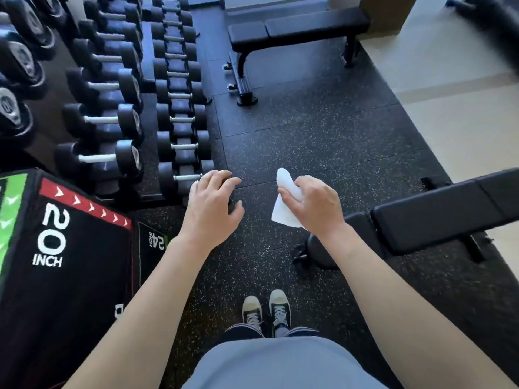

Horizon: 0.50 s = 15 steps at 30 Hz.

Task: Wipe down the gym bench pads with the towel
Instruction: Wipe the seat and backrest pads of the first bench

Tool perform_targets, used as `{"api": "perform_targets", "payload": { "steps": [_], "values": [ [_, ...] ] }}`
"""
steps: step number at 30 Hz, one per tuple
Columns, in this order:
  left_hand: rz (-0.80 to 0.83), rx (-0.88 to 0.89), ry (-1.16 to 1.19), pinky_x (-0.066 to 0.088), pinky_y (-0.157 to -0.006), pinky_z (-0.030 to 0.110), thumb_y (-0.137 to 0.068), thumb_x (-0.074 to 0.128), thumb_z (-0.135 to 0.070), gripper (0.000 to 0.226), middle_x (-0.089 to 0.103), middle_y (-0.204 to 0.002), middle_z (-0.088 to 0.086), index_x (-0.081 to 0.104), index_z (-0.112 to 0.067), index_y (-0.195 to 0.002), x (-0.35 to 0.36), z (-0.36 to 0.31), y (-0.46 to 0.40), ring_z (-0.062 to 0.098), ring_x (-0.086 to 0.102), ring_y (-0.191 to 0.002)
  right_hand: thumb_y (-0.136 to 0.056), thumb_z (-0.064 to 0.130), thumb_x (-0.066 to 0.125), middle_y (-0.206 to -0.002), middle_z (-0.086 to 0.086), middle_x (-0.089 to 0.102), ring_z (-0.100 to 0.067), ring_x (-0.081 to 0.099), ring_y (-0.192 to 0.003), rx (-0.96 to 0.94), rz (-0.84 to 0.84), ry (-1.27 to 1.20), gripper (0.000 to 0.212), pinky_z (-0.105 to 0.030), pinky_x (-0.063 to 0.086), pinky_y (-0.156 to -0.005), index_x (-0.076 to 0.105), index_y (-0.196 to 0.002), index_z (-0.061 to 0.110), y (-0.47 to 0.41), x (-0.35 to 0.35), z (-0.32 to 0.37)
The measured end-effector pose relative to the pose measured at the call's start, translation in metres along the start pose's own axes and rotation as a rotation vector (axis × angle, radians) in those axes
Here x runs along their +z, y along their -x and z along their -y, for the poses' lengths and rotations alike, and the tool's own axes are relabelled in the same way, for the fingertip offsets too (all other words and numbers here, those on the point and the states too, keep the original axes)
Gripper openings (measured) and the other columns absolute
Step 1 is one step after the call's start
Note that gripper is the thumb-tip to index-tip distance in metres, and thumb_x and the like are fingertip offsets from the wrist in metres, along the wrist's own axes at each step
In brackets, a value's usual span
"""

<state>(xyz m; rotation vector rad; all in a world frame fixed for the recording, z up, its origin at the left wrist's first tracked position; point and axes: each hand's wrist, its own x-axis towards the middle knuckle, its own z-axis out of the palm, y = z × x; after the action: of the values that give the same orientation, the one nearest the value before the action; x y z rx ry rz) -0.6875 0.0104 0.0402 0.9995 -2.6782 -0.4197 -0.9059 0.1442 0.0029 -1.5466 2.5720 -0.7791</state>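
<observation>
Right hand (314, 204) grasping white towel (283, 202); left hand (214, 207) released, fingers spread and lightly bent, holding nothing.

Head view: towel, soft crumpled white cloth, pinched between thumb and fingers, held in the air above black speckled rubber floor tiles (323, 136); long axis runs roughly up and down the frame, one bunched end pointing away from the person, a flatter corner hanging toward them. Near gym bench (438, 211), just right of the towel hand: smooth black padded vinyl, rectangular pads with rounded edges, long axis running out to the right. Far gym bench (297, 30), same build, black metal legs, well apart at top centre. Dumbbell rack (179, 108) at left, hex-headed rubber weights with metal handles. Plyo box (56, 248), black, marked "20 INCH". Canvas sneakers (265, 310) at bottom.
</observation>
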Motion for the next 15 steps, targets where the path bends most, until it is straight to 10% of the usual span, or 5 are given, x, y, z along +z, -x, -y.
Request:
{"api": "perform_targets", "payload": {
  "steps": [15],
  "values": [
    [0.058, 0.149, 0.117, 0.038, -0.118, 0.057, -0.095, 0.067, -0.034, 0.054, 0.051, -0.155, 0.007, 0.058, -0.019, -0.145, 0.031, -0.043, -0.025, 0.033, 0.041, -0.147, -0.095, 0.062, 0.049, -0.073, 0.006, 0.049, -0.018, 0.047, -0.067, 0.147, -0.084, 0.07, 0.046, -0.031, 0.036, -0.06, 0.049, -0.077, 0.019, 0.041, -0.038, -0.033]
  ]
}}
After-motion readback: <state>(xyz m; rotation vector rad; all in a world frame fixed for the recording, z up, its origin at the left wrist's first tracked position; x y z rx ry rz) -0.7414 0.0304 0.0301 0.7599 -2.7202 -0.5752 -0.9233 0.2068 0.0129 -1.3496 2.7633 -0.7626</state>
